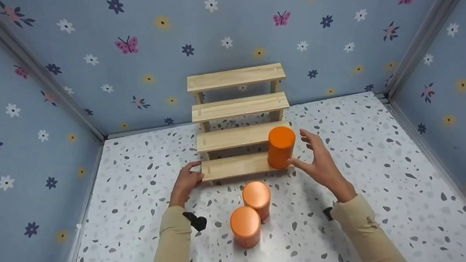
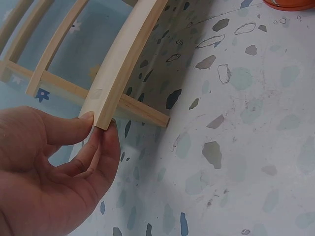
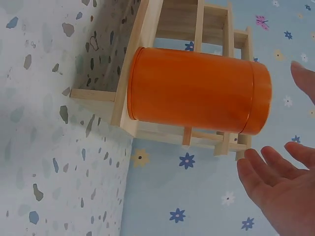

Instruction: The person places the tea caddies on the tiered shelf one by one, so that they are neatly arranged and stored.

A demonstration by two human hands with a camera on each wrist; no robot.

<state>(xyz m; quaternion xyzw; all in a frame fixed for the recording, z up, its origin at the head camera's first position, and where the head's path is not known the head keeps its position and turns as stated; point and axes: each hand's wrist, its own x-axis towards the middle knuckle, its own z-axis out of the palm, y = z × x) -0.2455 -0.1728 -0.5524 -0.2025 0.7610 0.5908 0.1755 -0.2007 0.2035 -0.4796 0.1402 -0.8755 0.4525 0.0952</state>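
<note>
A small wooden step shelf with several tiers stands against the back wall. On the right end of its lowest tier an orange cylindrical canister is upright. My left hand pinches the left end of that lowest tier, thumb on top and fingers beneath, as the left wrist view shows at the board end. Beside the canister, my right hand is spread with fingers apart. In the right wrist view a gap shows between the right-hand fingers and the canister.
Two more orange canisters stand close together on the speckled tabletop, in front of the shelf between the forearms. Blue walls printed with flowers and butterflies enclose the back and both sides.
</note>
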